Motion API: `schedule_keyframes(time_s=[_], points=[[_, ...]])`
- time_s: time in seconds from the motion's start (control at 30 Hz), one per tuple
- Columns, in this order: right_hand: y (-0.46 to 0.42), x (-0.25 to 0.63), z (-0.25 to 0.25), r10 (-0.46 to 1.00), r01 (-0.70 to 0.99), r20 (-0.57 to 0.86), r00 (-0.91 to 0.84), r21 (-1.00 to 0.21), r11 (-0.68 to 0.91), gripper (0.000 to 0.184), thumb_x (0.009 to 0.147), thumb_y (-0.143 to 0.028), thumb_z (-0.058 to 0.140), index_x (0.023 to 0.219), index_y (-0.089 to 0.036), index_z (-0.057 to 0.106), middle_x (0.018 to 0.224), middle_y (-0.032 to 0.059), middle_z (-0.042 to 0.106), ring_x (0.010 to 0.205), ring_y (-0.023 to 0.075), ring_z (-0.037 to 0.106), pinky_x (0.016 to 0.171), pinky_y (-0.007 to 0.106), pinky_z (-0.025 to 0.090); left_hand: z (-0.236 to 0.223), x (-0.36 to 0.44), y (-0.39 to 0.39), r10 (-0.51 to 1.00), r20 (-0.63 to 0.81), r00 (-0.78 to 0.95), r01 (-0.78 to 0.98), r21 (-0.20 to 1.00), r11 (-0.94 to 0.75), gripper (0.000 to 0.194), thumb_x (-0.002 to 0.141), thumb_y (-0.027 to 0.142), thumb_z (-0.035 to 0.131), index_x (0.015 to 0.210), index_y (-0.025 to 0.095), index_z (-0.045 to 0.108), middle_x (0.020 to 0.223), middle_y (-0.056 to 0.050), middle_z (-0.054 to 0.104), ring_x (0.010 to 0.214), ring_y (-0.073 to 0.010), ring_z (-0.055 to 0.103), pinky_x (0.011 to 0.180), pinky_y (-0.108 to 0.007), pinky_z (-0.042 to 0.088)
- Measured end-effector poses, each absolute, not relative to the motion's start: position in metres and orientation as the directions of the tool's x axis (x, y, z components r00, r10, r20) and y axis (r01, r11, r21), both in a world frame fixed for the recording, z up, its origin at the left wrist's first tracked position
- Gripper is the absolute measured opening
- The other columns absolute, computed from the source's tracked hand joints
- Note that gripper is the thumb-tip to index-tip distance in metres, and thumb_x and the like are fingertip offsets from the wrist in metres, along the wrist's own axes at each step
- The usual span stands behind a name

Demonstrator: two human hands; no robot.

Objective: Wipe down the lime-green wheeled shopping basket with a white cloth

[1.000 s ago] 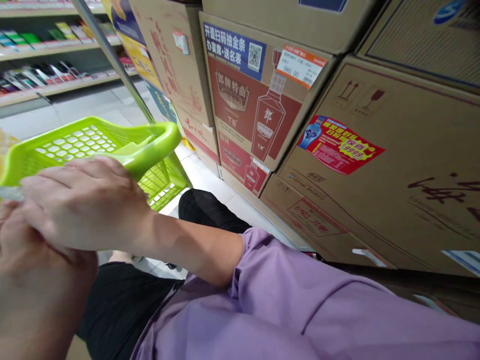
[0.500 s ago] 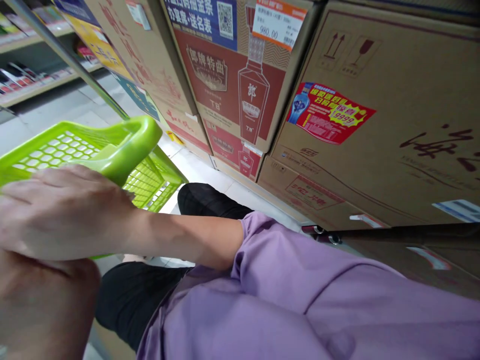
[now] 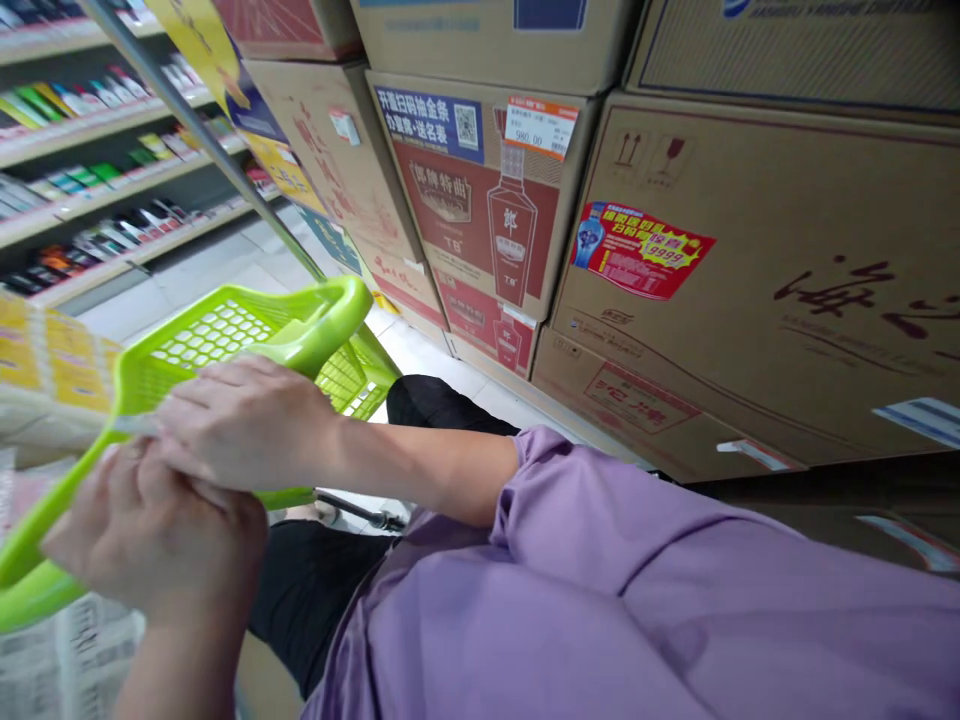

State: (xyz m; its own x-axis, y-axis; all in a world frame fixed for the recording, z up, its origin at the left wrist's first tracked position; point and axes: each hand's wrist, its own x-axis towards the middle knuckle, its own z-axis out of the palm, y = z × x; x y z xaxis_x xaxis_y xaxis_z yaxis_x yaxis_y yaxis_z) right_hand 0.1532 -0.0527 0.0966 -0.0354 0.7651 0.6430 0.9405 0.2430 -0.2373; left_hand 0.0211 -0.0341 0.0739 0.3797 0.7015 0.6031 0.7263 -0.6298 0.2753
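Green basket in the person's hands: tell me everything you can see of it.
The lime-green plastic shopping basket has walls pierced with rows of small holes and a thick, smooth rim that curves round its far corner. It sits tilted, seen at an angle. A slim green strip, probably a handle, runs beneath one hand; the other hand lies across the basket, hiding part of it.
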Motion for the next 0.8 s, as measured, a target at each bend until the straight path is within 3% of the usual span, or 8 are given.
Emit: schedule_keyframes(time_s=[0.13, 0.3, 0.37, 0.53, 0.6, 0.73, 0.8], points=[[-0.045, 0.173, 0.103, 0.816, 0.925, 0.563, -0.128, -0.229, 0.303, 0.037, 0.098, -0.037, 0.035, 0.101, -0.016, 0.065, 0.111, 0.0045, 0.067, 0.106, 0.0187, 0.057, 0.097, 0.033, 0.04, 0.073, 0.033, -0.042, 0.563, 0.753, 0.341, 0.797, 0.086, -0.598, 0.041, 0.085, 0.031, 0.047, 0.126, 0.03, 0.054, 0.136, 0.005, 0.057, 0.121, -0.0303, 0.055, 0.098, -0.054, 0.041], [-0.025, 0.178, 0.126, 0.929, 0.94, 0.316, -0.193, -0.213, 0.268, 0.039, 0.098, -0.04, 0.037, 0.092, -0.016, 0.068, 0.098, 0.0101, 0.07, 0.092, 0.0218, 0.064, 0.081, 0.033, 0.047, 0.069, 0.029, -0.045, 0.602, 0.715, 0.356, 0.851, 0.019, -0.525, 0.041, 0.089, 0.027, 0.043, 0.127, 0.019, 0.056, 0.131, -0.009, 0.061, 0.123, -0.0282, 0.054, 0.1, -0.046, 0.038], [-0.028, 0.176, 0.122, 0.924, 0.939, 0.358, -0.136, -0.251, 0.235, 0.04, 0.098, -0.038, 0.035, 0.093, -0.016, 0.068, 0.1, 0.0109, 0.07, 0.094, 0.021, 0.064, 0.084, 0.031, 0.047, 0.069, 0.026, -0.045, 0.61, 0.709, 0.354, 0.859, 0.012, -0.512, 0.041, 0.09, 0.025, 0.041, 0.128, 0.02, 0.056, 0.131, -0.008, 0.061, 0.123, -0.0269, 0.053, 0.1, -0.044, 0.038], [-0.049, 0.185, 0.094, 0.782, 0.896, 0.612, -0.118, -0.273, 0.35, 0.031, 0.094, -0.029, 0.043, 0.112, -0.015, 0.064, 0.123, 0.0109, 0.064, 0.12, 0.023, 0.054, 0.103, 0.034, 0.037, 0.069, 0.023, -0.046, 0.601, 0.716, 0.357, 0.869, -0.018, -0.494, 0.039, 0.092, 0.024, 0.039, 0.126, 0.019, 0.057, 0.132, -0.006, 0.061, 0.123, -0.0252, 0.053, 0.1, -0.042, 0.038], [-0.049, 0.189, 0.095, 0.799, 0.901, 0.595, -0.087, -0.294, 0.317, 0.031, 0.094, -0.028, 0.042, 0.113, -0.016, 0.064, 0.122, 0.0099, 0.065, 0.116, 0.0216, 0.057, 0.1, 0.033, 0.039, 0.069, 0.023, -0.045, 0.593, 0.721, 0.358, 0.866, -0.02, -0.499, 0.039, 0.092, 0.024, 0.04, 0.126, 0.019, 0.057, 0.131, -0.006, 0.061, 0.123, -0.0253, 0.054, 0.099, -0.041, 0.039], [-0.041, 0.189, 0.109, 0.905, 0.945, 0.417, 0.085, -0.322, 0.06, 0.033, 0.096, -0.033, 0.039, 0.093, -0.018, 0.068, 0.096, 0.0092, 0.072, 0.09, 0.0201, 0.066, 0.082, 0.03, 0.045, 0.068, 0.02, -0.039, 0.575, 0.738, 0.354, 0.846, 0.01, -0.533, 0.039, 0.092, 0.025, 0.04, 0.126, 0.018, 0.058, 0.13, -0.008, 0.062, 0.123, -0.0277, 0.053, 0.1, -0.044, 0.038], [-0.041, 0.187, 0.107, 0.89, 0.948, 0.444, 0.101, -0.315, 0.05, 0.033, 0.096, -0.035, 0.039, 0.094, -0.018, 0.067, 0.097, 0.0087, 0.071, 0.09, 0.0196, 0.065, 0.083, 0.03, 0.045, 0.068, 0.018, -0.035, 0.561, 0.746, 0.359, 0.822, 0.032, -0.569, 0.04, 0.091, 0.026, 0.041, 0.127, 0.017, 0.057, 0.129, -0.01, 0.062, 0.123, -0.0288, 0.053, 0.101, -0.045, 0.037]])
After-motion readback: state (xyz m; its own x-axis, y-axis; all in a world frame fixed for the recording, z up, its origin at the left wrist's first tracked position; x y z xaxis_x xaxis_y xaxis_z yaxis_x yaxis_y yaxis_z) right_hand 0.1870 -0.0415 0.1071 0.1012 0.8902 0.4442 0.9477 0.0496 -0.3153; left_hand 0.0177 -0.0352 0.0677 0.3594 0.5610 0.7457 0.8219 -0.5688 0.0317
